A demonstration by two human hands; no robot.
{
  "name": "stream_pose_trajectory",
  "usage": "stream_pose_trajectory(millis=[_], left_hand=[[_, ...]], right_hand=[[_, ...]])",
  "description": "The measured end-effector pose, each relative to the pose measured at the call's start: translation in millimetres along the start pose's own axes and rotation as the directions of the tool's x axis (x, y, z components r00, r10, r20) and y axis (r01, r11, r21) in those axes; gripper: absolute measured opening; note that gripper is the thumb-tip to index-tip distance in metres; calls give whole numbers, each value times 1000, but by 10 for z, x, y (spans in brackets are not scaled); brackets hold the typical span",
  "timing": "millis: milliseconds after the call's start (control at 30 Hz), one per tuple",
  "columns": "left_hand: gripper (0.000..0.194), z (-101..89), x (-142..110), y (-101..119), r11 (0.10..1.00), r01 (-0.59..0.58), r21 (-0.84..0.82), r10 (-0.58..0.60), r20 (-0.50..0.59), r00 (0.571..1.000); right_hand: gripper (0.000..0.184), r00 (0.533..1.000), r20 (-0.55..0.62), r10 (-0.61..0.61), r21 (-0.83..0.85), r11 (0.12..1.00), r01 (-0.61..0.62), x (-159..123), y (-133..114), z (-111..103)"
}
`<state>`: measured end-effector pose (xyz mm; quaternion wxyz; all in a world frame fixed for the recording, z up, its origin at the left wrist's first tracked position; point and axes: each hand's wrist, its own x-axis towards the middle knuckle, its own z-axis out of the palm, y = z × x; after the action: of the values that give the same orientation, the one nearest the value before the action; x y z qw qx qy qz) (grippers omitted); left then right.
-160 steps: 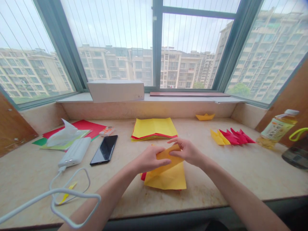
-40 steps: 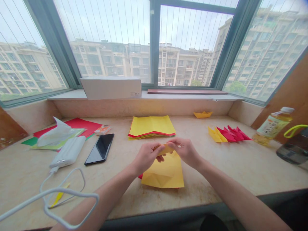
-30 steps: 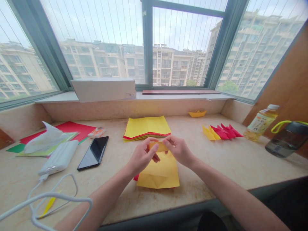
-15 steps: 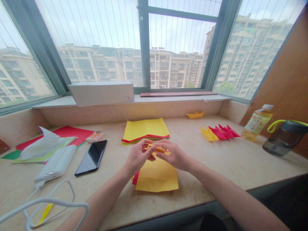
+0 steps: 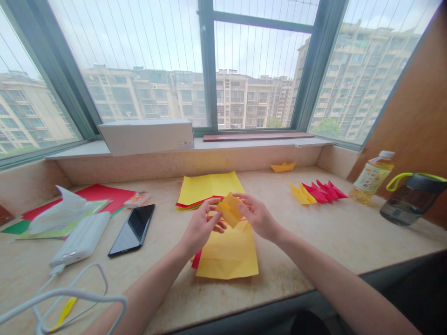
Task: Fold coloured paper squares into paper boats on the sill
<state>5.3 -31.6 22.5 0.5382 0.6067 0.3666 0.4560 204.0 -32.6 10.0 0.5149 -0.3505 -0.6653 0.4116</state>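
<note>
Between my two hands is a small folded yellow paper (image 5: 230, 210), roughly diamond-shaped with its creased face turned to me. My left hand (image 5: 203, 224) pinches its left side, thumb in front and fingers behind. My right hand (image 5: 256, 216) grips its right edge with thumb and fingers. Below them, creased yellow sheets (image 5: 226, 253) lie on the counter with a bit of red paper showing at the left. Just behind my hands rests a stack of yellow and red paper (image 5: 211, 186).
To the right are a folded yellow boat (image 5: 282, 167), several yellow and red folded pieces (image 5: 319, 193), a tea bottle (image 5: 372, 179) and a dark cup (image 5: 412, 200). On the left lie a phone (image 5: 132, 230), a power bank (image 5: 80, 239), a white cable (image 5: 80, 295) and a tissue pack (image 5: 63, 214).
The folded yellow paper, seen nearly edge-on before, has turned up so its flat diamond face shows. My right hand has shifted slightly upward.
</note>
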Motion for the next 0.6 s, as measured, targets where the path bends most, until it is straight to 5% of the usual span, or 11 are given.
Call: stream_pose_trajectory(millis=[233, 433, 600], left_hand=[[39, 35, -36, 95, 999, 18, -45, -17, 7, 1000], [26, 9, -33, 66, 995, -15, 103, 13, 20, 1000], [23, -12, -46, 45, 976, -92, 200, 68, 121, 990]], right_hand=[[65, 994, 81, -76, -231, 969, 93, -27, -15, 36], [34, 991, -75, -115, -278, 956, 90, -14, -47, -12], [36, 986, -145, -85, -189, 980, 57, 5, -80, -42]])
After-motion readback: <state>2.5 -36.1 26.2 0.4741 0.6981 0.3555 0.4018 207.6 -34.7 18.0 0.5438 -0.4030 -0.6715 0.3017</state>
